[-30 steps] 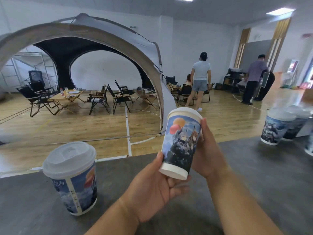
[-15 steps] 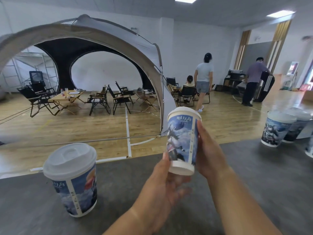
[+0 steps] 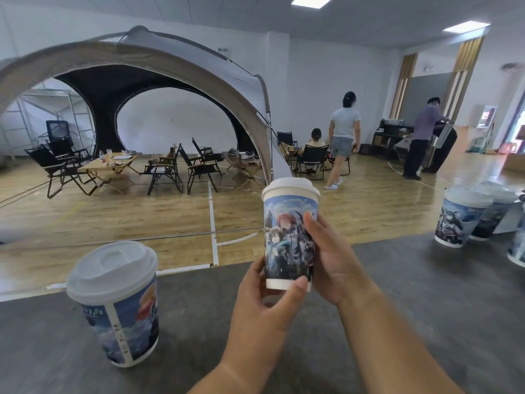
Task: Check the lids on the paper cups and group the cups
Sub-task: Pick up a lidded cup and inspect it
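Above the table [image 3: 426, 322], both hands [image 3: 264, 305] [image 3: 332, 265] curled round the lidded cup [image 3: 287, 223].

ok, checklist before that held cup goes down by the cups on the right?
1. Grip: left hand and right hand both hold the cup: ok.
2. Cup upright: ok.
3. Its lid seated: near rim looks flush, far side hidden: cannot tell.
4. Bare table beside the right cups: ok.
5. Left cup grouped: stands alone, lid on: not ok.
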Demonstrator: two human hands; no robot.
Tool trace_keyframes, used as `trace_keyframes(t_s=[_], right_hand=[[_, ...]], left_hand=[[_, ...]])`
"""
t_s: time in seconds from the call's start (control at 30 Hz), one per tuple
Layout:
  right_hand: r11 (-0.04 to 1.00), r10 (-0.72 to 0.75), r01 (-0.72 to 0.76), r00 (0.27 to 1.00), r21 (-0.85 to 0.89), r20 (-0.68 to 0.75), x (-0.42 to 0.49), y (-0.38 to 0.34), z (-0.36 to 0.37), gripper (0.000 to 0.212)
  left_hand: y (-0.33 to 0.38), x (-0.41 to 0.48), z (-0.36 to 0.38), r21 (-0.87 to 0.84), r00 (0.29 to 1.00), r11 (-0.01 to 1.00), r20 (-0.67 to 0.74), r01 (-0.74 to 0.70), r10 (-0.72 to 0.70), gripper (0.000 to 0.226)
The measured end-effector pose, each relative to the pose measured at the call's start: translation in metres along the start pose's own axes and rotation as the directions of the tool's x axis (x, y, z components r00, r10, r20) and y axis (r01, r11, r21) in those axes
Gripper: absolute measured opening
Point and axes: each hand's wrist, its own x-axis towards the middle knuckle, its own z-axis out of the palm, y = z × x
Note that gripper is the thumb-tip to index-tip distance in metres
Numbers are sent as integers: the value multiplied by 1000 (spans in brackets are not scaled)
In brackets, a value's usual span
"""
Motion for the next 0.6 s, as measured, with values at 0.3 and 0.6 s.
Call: trace_keyframes(t_s=[0.3, 0.6], right_hand=[[933, 207, -188, 978, 307, -29, -3, -2, -12, 64], [957, 125, -109, 991, 269, -46, 2, -4, -15, 58]], left_hand=[[12, -3, 3, -480, 872, 743, 387, 467, -298, 46], [10, 7, -5, -485, 960, 829, 169, 278, -223, 53]])
